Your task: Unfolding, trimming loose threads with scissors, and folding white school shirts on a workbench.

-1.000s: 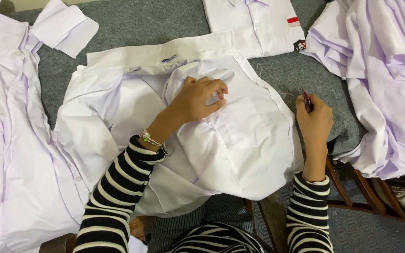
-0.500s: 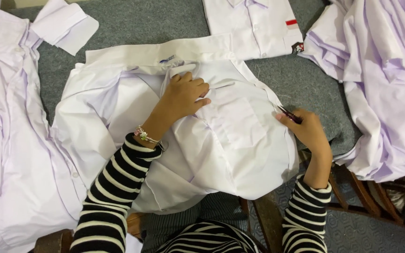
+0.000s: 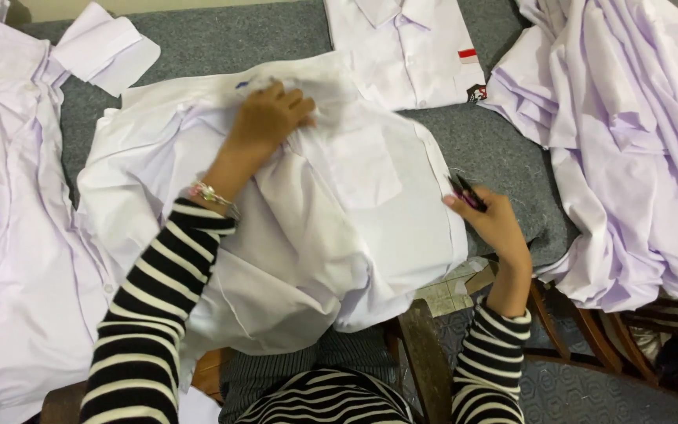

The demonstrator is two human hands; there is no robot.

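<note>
- The left hand (image 3: 270,119) lies flat on the white cotton shirt (image 3: 315,228), near its collar end; its fingers (image 3: 296,100) are loosely spread and press the cloth down, gripping nothing.
- The right hand (image 3: 496,224) sits at the shirt's right edge, its fingers (image 3: 484,206) closed around a small dark pen-like tool with a pink part (image 3: 466,192); the tool's tip points up and left, just beside the shirt's side seam.
- The white shirt lies spread face up across the grey felt-covered tabletop (image 3: 221,39), its breast pocket between the two hands and its lower part hanging over the near edge onto the person's lap.
- A pale lilac pile of shirts (image 3: 637,141) lies heaped at the right, close to the right hand.
- Another white shirt with a small red-and-white chest patch (image 3: 410,47) lies beyond, touching the worked shirt's top.
- More pale shirts (image 3: 9,220) cover the left side, overlapping the worked shirt's sleeve.
- Bare grey cloth shows between the right hand and the lilac pile, and at the far left.
- A wooden chair frame (image 3: 582,338) stands below the tabletop's right edge.
</note>
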